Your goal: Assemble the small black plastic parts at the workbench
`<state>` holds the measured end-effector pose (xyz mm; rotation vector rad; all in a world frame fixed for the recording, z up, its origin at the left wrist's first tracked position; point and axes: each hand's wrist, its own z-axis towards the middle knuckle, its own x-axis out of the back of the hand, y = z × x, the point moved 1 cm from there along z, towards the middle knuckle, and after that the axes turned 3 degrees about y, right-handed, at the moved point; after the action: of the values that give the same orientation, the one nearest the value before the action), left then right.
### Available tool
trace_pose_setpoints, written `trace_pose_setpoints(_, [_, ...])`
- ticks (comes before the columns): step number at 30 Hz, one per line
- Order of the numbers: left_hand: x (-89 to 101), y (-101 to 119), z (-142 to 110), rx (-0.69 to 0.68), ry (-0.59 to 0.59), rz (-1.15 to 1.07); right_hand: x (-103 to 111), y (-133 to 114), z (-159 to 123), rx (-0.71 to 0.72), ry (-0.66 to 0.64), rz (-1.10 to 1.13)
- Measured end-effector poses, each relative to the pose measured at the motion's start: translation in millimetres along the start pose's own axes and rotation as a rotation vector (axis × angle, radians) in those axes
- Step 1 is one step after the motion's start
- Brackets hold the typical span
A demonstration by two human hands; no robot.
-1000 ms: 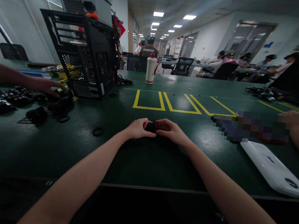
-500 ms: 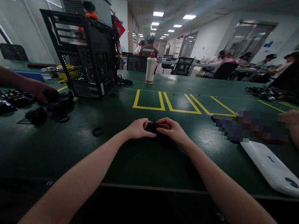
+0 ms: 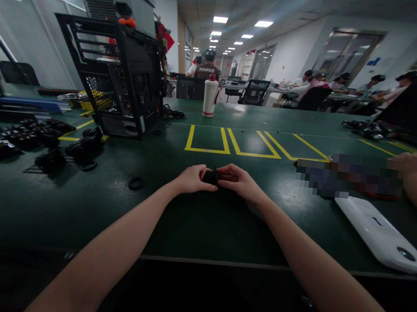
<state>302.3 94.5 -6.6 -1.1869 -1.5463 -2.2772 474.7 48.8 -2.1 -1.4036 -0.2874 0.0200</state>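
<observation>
While left hand (image 3: 191, 178) and right hand (image 3: 239, 182) fingers grip a small black part (image 3: 211, 177), its half-hidden long axis probably runs sideways, thin fin (image 3: 215, 170) pointing up.

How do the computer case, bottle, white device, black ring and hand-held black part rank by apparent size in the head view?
1. Computer case
2. White device
3. Bottle
4. Black ring and black part: they look alike, and the part is partly hidden, so unranked.
</observation>
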Motion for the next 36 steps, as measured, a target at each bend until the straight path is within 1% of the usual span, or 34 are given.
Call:
trace_pose_setpoints(8, [0.6, 1.3, -0.2, -0.021, 0.010, 0.026, -1.8, 1.3, 3.1, -0.049, 0.090, 0.014])
trace_pose_setpoints(10, [0.6, 1.5, -0.3, -0.024, 0.013, 0.031, -1.8, 3.6, 4.0, -0.085, 0.093, 0.021])
trace_pose_setpoints(12, [0.6, 1.8, -0.6, -0.025, 0.006, 0.028, -1.4, 5.7, 4.1, -0.107, 0.069, 0.010])
trace_pose_setpoints(14, [0.8, 2.2, -1.2, -0.026, -0.002, 0.028, -0.7, 6.7, 3.7, -0.084, 0.033, -0.001])
trace_pose_setpoints(17, [1.5, 3.0, -1.8, -0.028, -0.010, 0.022, 0.1, 5.7, 2.5, -0.013, -0.014, 0.017])
trace_pose_setpoints(19, [1.9, 3.3, -2.0, -0.022, -0.016, 0.013, 0.4, 4.4, 1.8, -0.007, -0.027, 0.027])
trace_pose_setpoints(26, [2.1, 3.8, -1.4, -0.009, -0.040, -0.036, 1.1, 5.9, 3.6, -0.083, 0.076, -0.016])
trace_pose_setpoints(29, [2.7, 4.2, -1.8, -0.006, -0.041, -0.035, 0.7, 5.5, 3.2, -0.093, 0.046, 0.009])
trace_pose_setpoints(32, [3.1, 4.5, -2.4, -0.001, -0.043, -0.027, 0.7, 3.1, 1.3, -0.056, 0.008, 0.022])
trace_pose_setpoints(36, [2.6, 4.3, -2.4, -0.012, -0.035, -0.018, 1.0, 1.5, 0.5, -0.021, 0.034, -0.005])
